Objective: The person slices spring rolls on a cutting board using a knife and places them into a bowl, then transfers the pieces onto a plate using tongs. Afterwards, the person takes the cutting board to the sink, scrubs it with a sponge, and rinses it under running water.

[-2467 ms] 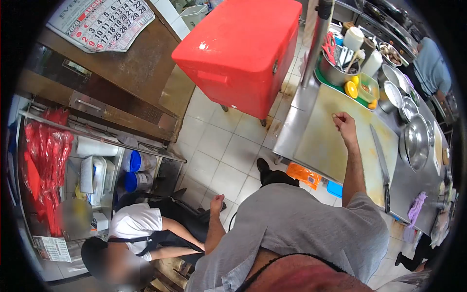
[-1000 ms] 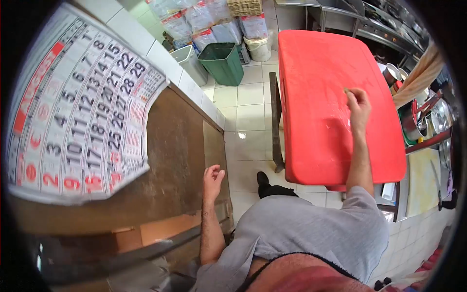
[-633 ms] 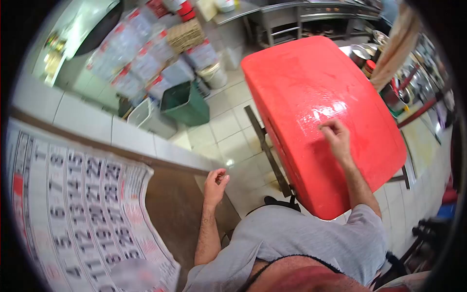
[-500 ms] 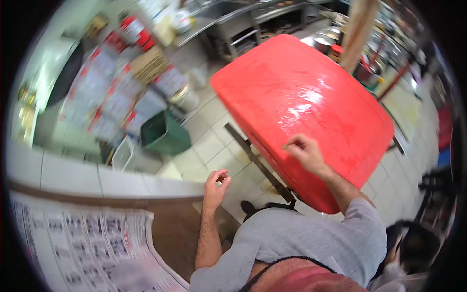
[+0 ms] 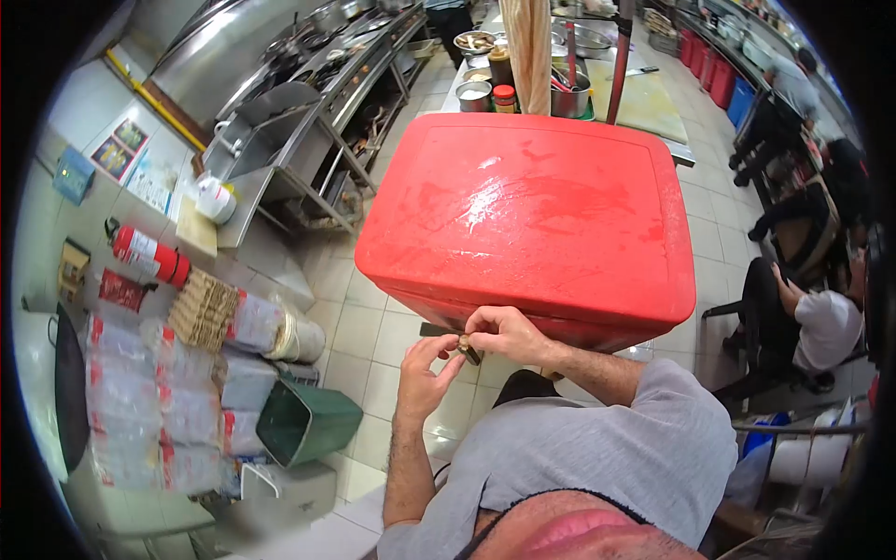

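Observation:
Both my hands meet in front of the near edge of a big red cooler box (image 5: 532,215). Between their fingertips is a small brownish object (image 5: 469,351), too small to name. My left hand (image 5: 427,371) pinches toward it from the left, thumb and fingers close together. From the right, my right hand (image 5: 509,334) has its fingers curled in a pinch at the same spot. The cooler's lid is closed, and its top looks wet and shiny.
A green bin (image 5: 308,422) stands at the lower left, beside stacked plastic-wrapped packs (image 5: 126,401) and a fire extinguisher (image 5: 149,254). Behind the cooler is a counter with a cutting board (image 5: 644,107) and knife. People sit at the right, one in a white shirt (image 5: 826,327).
The view has swung so the cooler lies straight ahead. My hands, apart before, have come together at the small object. The calendar has left the view.

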Demonstrator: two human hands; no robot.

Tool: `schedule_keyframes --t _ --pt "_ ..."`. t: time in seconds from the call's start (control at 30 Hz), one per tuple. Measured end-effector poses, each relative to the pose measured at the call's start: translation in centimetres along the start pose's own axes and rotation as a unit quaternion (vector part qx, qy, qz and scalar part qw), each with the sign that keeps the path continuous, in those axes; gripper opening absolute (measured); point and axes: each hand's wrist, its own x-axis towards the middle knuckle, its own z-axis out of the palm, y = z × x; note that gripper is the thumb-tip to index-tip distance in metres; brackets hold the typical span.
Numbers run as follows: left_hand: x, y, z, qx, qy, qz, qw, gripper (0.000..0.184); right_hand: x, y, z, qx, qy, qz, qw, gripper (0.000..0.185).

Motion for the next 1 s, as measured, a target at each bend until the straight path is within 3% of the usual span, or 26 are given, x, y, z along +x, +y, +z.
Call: schedule_keyframes --t 0.13,0.4,0.5,0.57,0.7,0.77,1.0 --pt "1.7 -3.9 -2.8 0.007 -0.014 0.04 0.999 0.025 3.4 -0.1 2.5 0.043 0.013 0.036 0.998 0.011" --pt "6.3 -10.0 -10.1 0.045 0.027 0.015 0.999 0.023 14.8 0.2 6.8 0.055 -0.028 0.053 0.997 0.01" --pt "8.0 -12.8 -12.9 0.035 0.05 -0.009 0.998 0.022 19.2 0.5 8.2 0.041 -0.084 0.016 0.995 0.014" --pt "8.9 -14.7 -14.7 0.025 0.07 -0.037 0.997 0.022 21.5 0.8 8.9 0.045 -0.071 -0.009 0.996 0.022" --pt "10.9 -19.8 -19.1 0.02 0.073 -0.056 0.996 0.02 25.1 1.0 8.8 0.056 -0.022 0.06 0.996 0.027" --pt "11.7 -23.5 -21.5 -0.003 0.078 -0.085 0.993 0.02 26.7 0.5 9.1 0.044 0.025 0.006 0.999 0.026" --pt "15.9 -35.3 -31.6 -0.029 0.113 -0.139 0.983 0.02 33.1 -0.3 10.7 -0.009 0.214 0.005 0.977 0.019"
